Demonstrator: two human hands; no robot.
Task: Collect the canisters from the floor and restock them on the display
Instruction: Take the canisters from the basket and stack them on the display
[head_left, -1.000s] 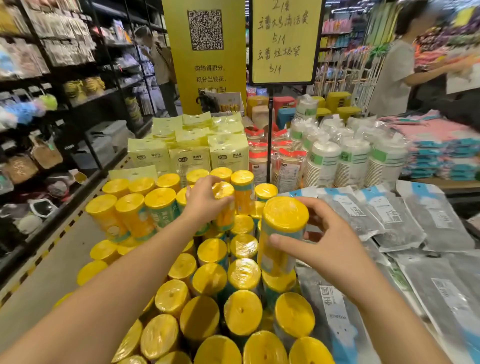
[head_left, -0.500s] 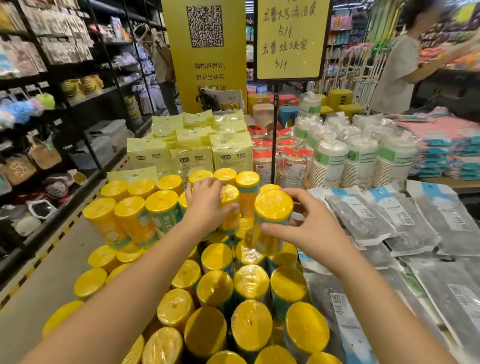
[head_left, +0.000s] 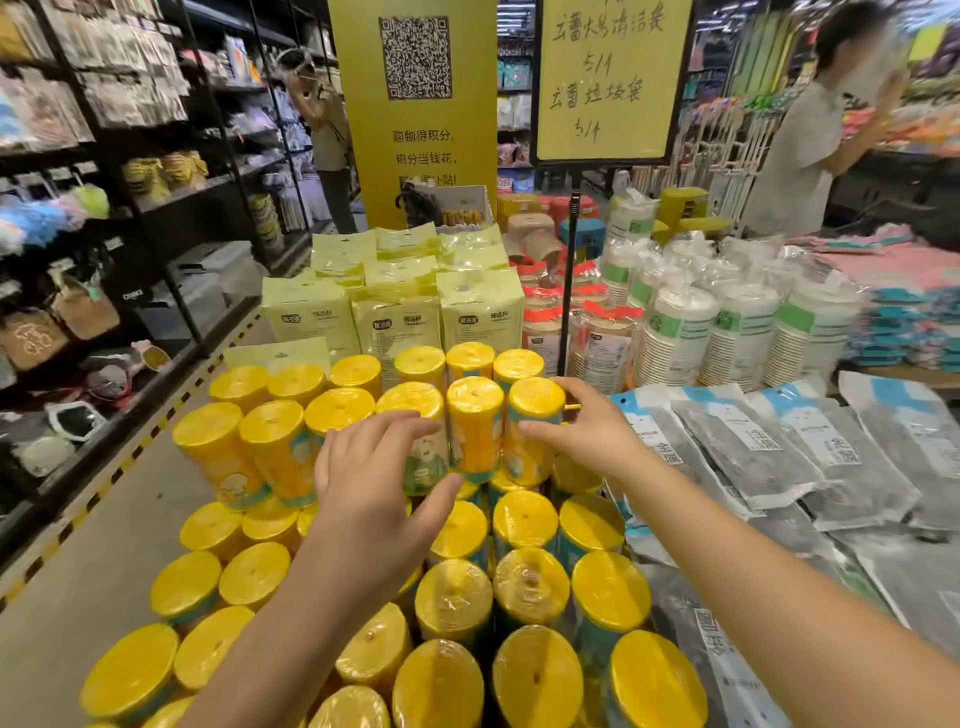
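Note:
Several yellow-lidded canisters stand in two tiers on the display. My right hand (head_left: 592, 434) grips the right-end canister (head_left: 535, 415) of the upper tier's front row, fingers curled round its side and back. That canister stands upright beside its neighbour (head_left: 475, 426). My left hand (head_left: 371, 483) is spread with straight fingers in front of another upper-tier canister (head_left: 415, 402), fingertips and thumb touching its side. The lower tier of canisters (head_left: 530, 582) fills the space under my forearms.
Grey packets (head_left: 753, 457) lie flat to the right of the canisters. Pale yellow bags (head_left: 395, 322), stacked paper cups (head_left: 680, 332) and a sign pole (head_left: 569, 280) stand behind. The aisle floor (head_left: 104, 545) and black shelving run along the left. Two people stand in the background.
My right hand has carried its canister forward and set it upright at the right end of the upper row. My left hand has loosened off its canister and drawn back a little.

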